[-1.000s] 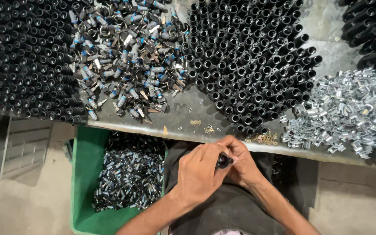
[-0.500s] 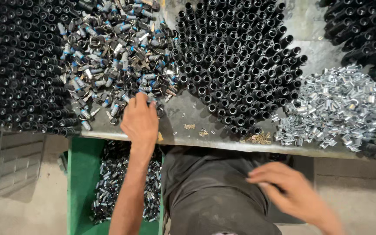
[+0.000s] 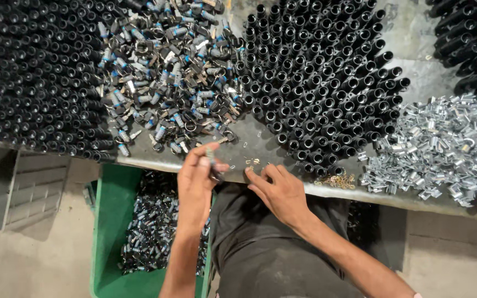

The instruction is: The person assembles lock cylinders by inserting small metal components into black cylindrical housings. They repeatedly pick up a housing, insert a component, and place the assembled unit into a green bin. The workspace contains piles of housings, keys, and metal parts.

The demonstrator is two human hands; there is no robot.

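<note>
On the worktop (image 3: pixel 282 144), black tubes (image 3: pixel 34 83) stand left of a heap of small lock cylinders (image 3: pixel 167 77). The left hand (image 3: pixel 197 185) pinches one cylinder (image 3: pixel 212 163) in a narrow grip at the near edge. Just beside it, the right hand's (image 3: pixel 282 193) fingertips press tiny brass bits (image 3: pixel 252 162), apparently picking one to fit; that calls for a fine pinch.

Two bare forearms come up from the bottom edge, with no sleeves, watch or bracelet showing on either. The left hand (image 3: pixel 195 182) and the right hand (image 3: pixel 280 192) wear no gloves and no rings that can be seen. The nails are short. Below the arms lies dark grey-brown clothing (image 3: pixel 260 254), plain cloth with soft folds and no print, covering the lap.
</note>
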